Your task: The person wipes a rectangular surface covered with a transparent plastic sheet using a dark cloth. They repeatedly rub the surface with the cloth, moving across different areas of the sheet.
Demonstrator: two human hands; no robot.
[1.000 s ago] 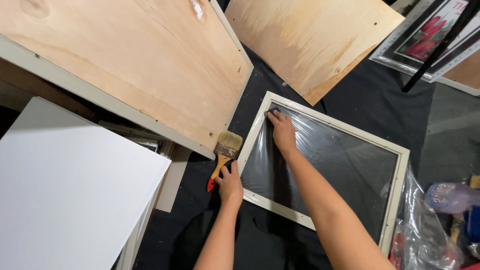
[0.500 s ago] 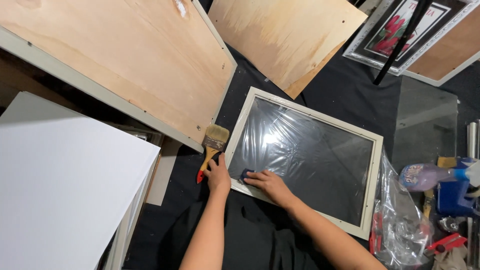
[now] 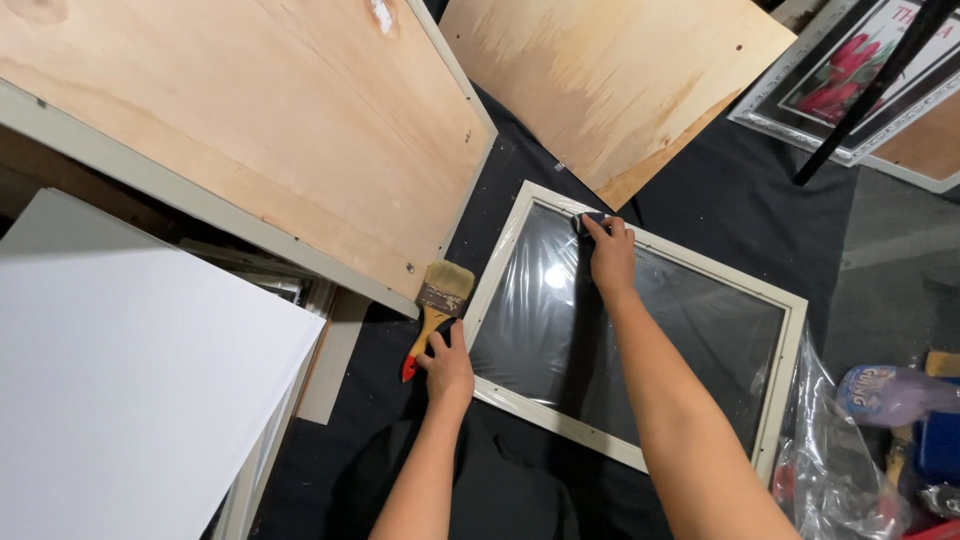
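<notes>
Seen from the head camera, a cream-coloured picture frame [image 3: 640, 330] lies flat on a black cloth [image 3: 760, 210] that covers the floor, its dark pane glossy and catching a bright spot of light. The right hand [image 3: 610, 255] reaches across the pane to the frame's far edge, fingers [image 3: 598, 228] bent down and pressing a small dark pad [image 3: 590, 217] against the glass just inside the rim; the fingers are closed over the pad, most of which is hidden under them. The left hand [image 3: 447, 365] rests at the frame's near left corner, fingers curled loosely against the cloth and the frame's edge, holding nothing that can be made out. Just beside that hand lies a paintbrush [image 3: 436, 312] with pale bristles, a wooden handle and a red tip, touching neither the frame nor, as far as can be told, the hand.

A large plywood panel [image 3: 250, 130] with a cream border lies to the upper left, a second plywood sheet [image 3: 610, 80] above the frame. A big white board [image 3: 130, 370] fills the lower left. At the upper right a framed picture of red flowers [image 3: 840, 80] leans, crossed by a black bar [image 3: 865, 95]. At the lower right a clear plastic bag [image 3: 830, 450] is crumpled against the frame's corner; beside it lies a bottle wrapped in plastic [image 3: 895, 392], but what sits inside the bag itself cannot be told.
</notes>
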